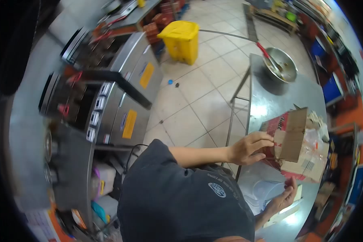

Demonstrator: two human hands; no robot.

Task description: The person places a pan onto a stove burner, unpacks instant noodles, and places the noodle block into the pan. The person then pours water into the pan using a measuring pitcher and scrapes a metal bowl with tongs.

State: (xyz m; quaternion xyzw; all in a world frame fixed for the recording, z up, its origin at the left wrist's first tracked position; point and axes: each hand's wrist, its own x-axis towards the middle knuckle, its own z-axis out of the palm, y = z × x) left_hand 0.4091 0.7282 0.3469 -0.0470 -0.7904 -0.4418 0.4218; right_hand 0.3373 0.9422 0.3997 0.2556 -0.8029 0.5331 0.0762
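My left hand (252, 148) reaches over the steel table with its fingers apart and loosely bent. Its fingertips are at the near edge of an opened cardboard box (291, 135), touching or almost touching it; the thumb stands free. The box is brown and red with a raised flap, and clear plastic with something pale shows at its far side. Below it, my right hand (283, 198) is half curled with nothing visible in it, close to the box's lower edge. A clear plastic jug (264, 189) stands between that hand and my body.
A steel bowl (285, 60) with a red-handled utensil (268, 55) sits at the table's far end. Across the tiled floor are a yellow bin (183, 44) and steel fryers (117, 107). Shelves with blue containers (332, 88) line the right side.
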